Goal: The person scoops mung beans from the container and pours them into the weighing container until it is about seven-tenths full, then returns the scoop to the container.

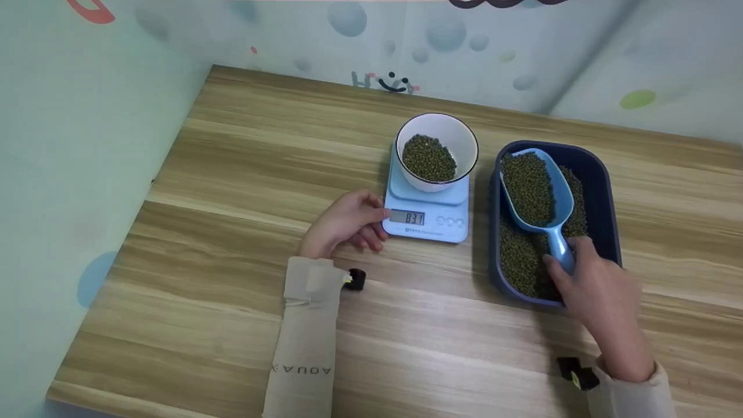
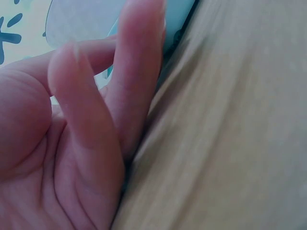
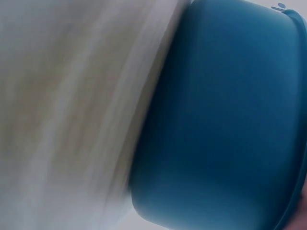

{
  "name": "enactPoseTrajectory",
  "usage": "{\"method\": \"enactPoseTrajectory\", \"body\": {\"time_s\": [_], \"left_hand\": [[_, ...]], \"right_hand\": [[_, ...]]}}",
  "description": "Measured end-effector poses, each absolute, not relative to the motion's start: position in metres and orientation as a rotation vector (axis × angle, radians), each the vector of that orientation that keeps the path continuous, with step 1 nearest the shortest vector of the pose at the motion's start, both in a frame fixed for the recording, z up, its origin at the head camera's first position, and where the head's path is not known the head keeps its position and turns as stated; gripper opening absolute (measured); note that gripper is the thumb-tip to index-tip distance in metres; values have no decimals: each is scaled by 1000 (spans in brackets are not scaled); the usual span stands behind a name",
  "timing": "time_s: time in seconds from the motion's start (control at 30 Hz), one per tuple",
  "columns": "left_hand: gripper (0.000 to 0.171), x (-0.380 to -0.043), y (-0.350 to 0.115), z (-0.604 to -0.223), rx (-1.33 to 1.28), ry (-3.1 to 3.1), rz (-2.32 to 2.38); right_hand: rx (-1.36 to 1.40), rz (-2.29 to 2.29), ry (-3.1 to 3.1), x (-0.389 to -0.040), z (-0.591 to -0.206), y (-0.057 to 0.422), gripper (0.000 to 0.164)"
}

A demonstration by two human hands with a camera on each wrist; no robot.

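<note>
At right, the right hand [image 1: 603, 287] grips a loaded scoop [image 1: 563, 197] inside the tub [image 1: 599, 191] of beans [image 1: 516, 258]; near centre, the left hand [image 1: 351, 222], its fingers loose, touches the scale [image 1: 434, 217]. The bowl [image 1: 461, 145] on it looks part-filled; this scoopful, I'd say, isn't in yet.

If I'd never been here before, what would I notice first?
Probably the bright blue scoop, loaded with small greenish beans, in the right hand at the dark blue bin. Next, the white bowl holding more beans, on the light-blue scale left of the bin, its left edge touched by the left hand.
</note>
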State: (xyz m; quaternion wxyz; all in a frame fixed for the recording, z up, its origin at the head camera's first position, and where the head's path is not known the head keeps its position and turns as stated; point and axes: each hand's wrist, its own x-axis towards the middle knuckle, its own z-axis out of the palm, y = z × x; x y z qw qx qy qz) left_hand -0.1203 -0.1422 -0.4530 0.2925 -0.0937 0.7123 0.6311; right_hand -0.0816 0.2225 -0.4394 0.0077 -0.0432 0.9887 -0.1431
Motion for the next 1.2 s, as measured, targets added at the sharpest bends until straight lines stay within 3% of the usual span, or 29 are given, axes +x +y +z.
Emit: {"method": "enactPoseTrajectory", "body": {"time_s": [0.17, 0.4, 1.2], "left_hand": [[25, -121, -142, -452, -248, 1905, 1668], [29, -129, -144, -480, -247, 1895, 1707], [27, -128, -144, -480, -246, 1903, 1706]], "right_hand": [[-143, -447, 3103, -81, -441, 222, 39], [-179, -433, 3128, -82, -442, 221, 38], [-214, -413, 2996, -88, -438, 222, 30]]}}
